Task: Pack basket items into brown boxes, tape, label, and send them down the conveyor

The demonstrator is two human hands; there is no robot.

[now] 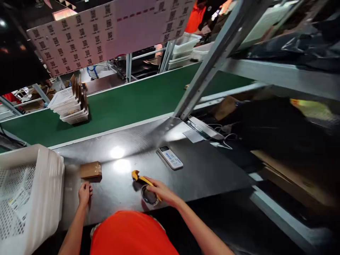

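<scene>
In the head view my right hand (159, 191) grips a yellow tape dispenser (144, 180) with a roll of tape on it, just over the near edge of the metal table (117, 191). My left hand (84, 193) is at the left of the table, its fingers curled in and nothing visible in them. Just beyond it lies a small brown cardboard box (90, 170), close to the fingers but apart from them. A phone (170, 158) in a pale case lies face down ahead of my right hand.
Stacked white plastic baskets (49, 187) stand at the left. Behind the table runs a green conveyor belt (124, 102) carrying small baskets (71, 106) with cardboard. A slanted metal post (202, 71) rises at the right, and a board of printed codes (111, 32) hangs above.
</scene>
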